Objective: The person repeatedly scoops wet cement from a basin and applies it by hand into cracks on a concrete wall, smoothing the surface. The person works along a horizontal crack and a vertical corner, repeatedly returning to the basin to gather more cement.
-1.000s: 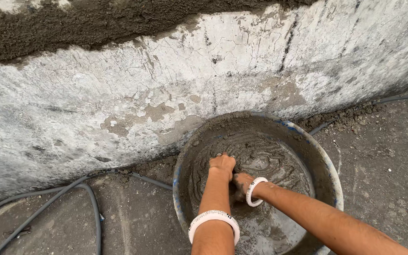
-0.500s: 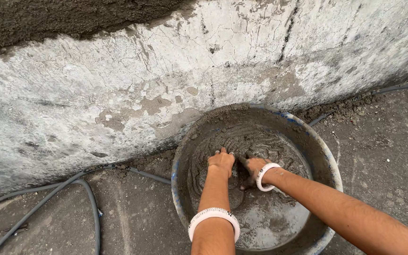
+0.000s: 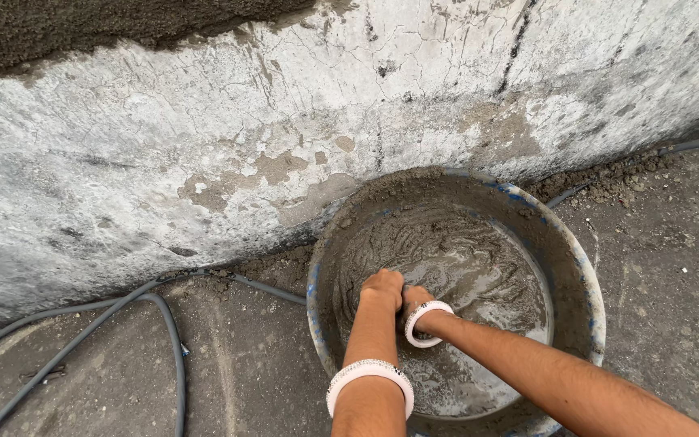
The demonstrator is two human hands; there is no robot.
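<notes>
Left hand [image 3: 383, 285] and right hand [image 3: 414, 296], side by side with fingers curled down into wet grey mortar [image 3: 455, 251]; whether they grip any cannot be told. Mortar fills a round basin [image 3: 584, 267], lower right of frame, against the cracked wall [image 3: 285, 121].

Both forearms enter from bottom edge, converging forward. Left hand [image 3: 383, 288] is knuckles-up, fingers curled under and pressed down, fingertips hidden. Left forearm runs nearly straight up the frame, white bangle [image 3: 370, 379] partway up the forearm. Right hand [image 3: 416, 299] sits just beside the left, touching it, mostly hidden behind it; grip state unreadable. Right forearm comes in diagonally from lower right, white bangle [image 3: 425, 323] at the wrist. Both arms bare.
</notes>
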